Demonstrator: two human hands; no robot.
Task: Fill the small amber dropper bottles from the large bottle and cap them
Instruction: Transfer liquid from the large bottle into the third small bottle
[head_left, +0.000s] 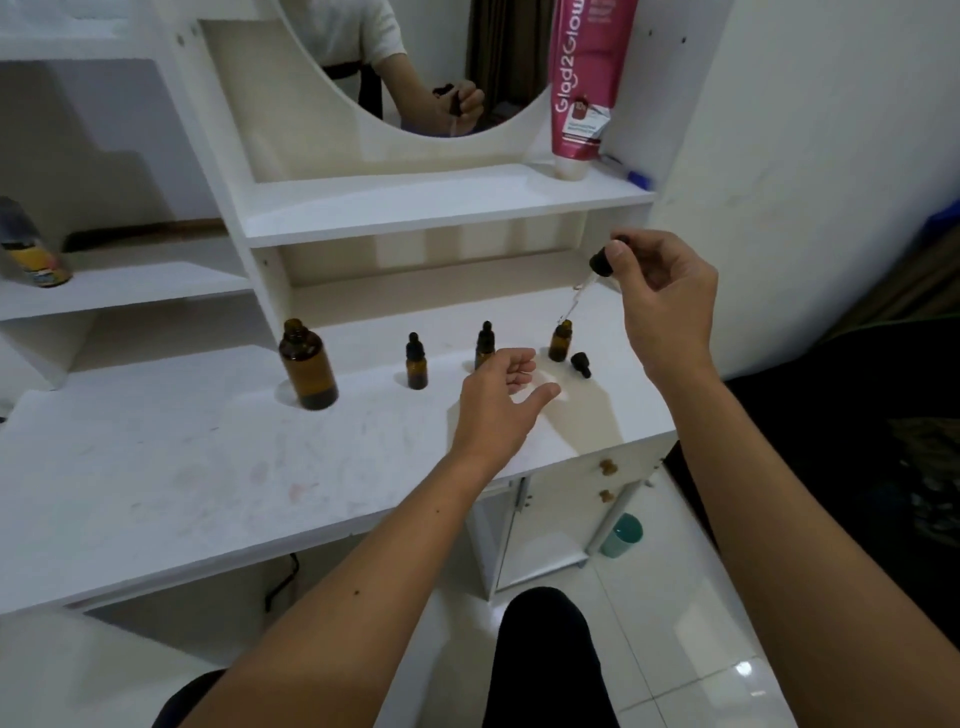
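A large amber bottle (307, 366) stands uncapped on the white desk (208, 467). To its right stand three small amber bottles: one capped (416, 362), a second capped (484, 345) just behind my left hand, and an uncapped one (561, 341). My right hand (670, 301) pinches the black bulb of a dropper (601, 262), its glass tip slanting down to the uncapped bottle's mouth. A loose black dropper cap (581, 364) lies beside that bottle. My left hand (501, 400) hovers over the desk with relaxed fingers, holding nothing.
A pink tube (587, 88) stands on the shelf above, next to a round mirror (415, 62). A spray can (31, 249) sits on the left shelf. The desk's right edge drops to a small cabinet (571, 514) and a teal cup (622, 535) on the floor.
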